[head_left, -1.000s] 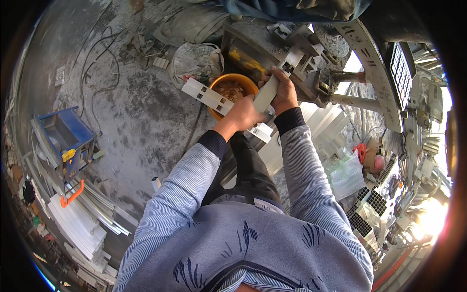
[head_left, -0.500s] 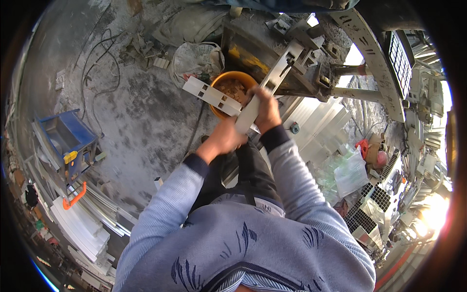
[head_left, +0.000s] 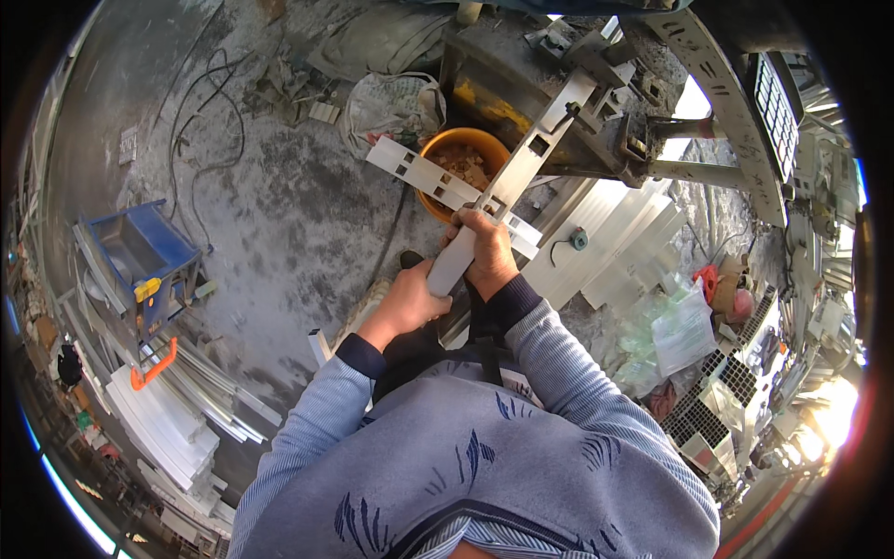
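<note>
A pale metal profile (head_left: 527,160) with square cut-outs slants from my waist up to the machine's fixture (head_left: 605,70), its far end among the fixture's blocks. My right hand (head_left: 485,250) is closed around its middle. Lower down, my left hand (head_left: 411,298) grips the near end. A second profile with square holes (head_left: 424,171) lies across an orange bucket (head_left: 430,207), passing under the held one. Brownish pieces (head_left: 462,160) fill part of the bucket. Whether the far end is seated in the fixture, I cannot tell.
A dusty machine base (head_left: 498,88) stands behind the bucket, next to a whitish sack (head_left: 396,104). Flat metal profiles (head_left: 605,228) lie at right, clear plastic wrap (head_left: 684,326) beyond. On the left are a blue stand (head_left: 140,238), stacked strips (head_left: 163,419) and a loose cable (head_left: 237,121).
The profile's near end has come down and towards me, and both hands, blurred before, now hold it steadily. My view has shifted slightly, so the surroundings sit farther right.
</note>
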Demonstrator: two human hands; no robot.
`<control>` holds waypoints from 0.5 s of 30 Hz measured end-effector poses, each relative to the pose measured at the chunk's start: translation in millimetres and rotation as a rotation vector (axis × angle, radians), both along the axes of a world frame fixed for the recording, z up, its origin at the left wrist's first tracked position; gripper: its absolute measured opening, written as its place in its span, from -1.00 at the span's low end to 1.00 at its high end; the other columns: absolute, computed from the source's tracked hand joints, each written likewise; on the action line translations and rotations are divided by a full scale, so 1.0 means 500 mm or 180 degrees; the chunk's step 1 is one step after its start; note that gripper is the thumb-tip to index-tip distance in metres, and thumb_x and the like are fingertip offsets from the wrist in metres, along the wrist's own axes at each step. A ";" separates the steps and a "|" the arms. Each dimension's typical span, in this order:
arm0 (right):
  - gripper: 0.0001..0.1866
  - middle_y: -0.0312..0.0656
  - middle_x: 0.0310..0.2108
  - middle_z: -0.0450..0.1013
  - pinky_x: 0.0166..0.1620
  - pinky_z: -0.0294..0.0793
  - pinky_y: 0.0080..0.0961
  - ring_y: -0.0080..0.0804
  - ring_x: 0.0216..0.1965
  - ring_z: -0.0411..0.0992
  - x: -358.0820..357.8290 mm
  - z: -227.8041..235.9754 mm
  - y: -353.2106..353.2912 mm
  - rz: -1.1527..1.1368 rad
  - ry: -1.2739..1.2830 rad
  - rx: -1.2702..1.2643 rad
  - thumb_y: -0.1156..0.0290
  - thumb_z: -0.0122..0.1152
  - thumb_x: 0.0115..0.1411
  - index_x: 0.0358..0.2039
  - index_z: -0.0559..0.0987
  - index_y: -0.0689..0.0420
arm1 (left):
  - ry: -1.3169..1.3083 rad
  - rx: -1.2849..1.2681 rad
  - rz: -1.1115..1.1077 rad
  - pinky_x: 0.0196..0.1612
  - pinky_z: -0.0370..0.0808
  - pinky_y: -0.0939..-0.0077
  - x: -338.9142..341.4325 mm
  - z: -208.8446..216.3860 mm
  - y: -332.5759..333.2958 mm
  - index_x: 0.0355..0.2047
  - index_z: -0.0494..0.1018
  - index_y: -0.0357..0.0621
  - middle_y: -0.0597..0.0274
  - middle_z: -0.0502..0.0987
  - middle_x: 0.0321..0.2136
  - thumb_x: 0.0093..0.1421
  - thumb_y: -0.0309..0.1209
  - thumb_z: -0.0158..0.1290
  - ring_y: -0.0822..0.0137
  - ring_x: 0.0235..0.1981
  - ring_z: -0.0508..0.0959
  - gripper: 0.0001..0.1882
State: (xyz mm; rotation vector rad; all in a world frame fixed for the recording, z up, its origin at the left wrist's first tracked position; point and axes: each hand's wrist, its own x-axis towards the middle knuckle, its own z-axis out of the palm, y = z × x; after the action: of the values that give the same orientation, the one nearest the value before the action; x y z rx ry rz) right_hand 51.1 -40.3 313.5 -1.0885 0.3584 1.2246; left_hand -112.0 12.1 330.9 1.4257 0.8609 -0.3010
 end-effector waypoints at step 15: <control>-0.85 -0.16 -0.42 0.43 -0.33 0.55 -0.29 -0.36 -0.46 0.44 0.023 -0.010 0.007 0.0004 -0.0145 -0.0128 0.47 0.24 0.17 -0.28 0.49 0.23 | -0.0072 -0.0175 0.0142 -0.49 0.51 0.43 0.024 0.002 0.008 -0.13 0.42 -0.35 0.18 0.56 -0.52 0.09 -0.52 0.24 0.38 -0.55 0.59 -0.65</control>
State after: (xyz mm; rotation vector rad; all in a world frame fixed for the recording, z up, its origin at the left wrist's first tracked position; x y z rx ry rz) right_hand 62.5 -36.9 308.7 -1.1494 0.3488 1.1962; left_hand -100.2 16.1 332.1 1.3547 0.8587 -0.2723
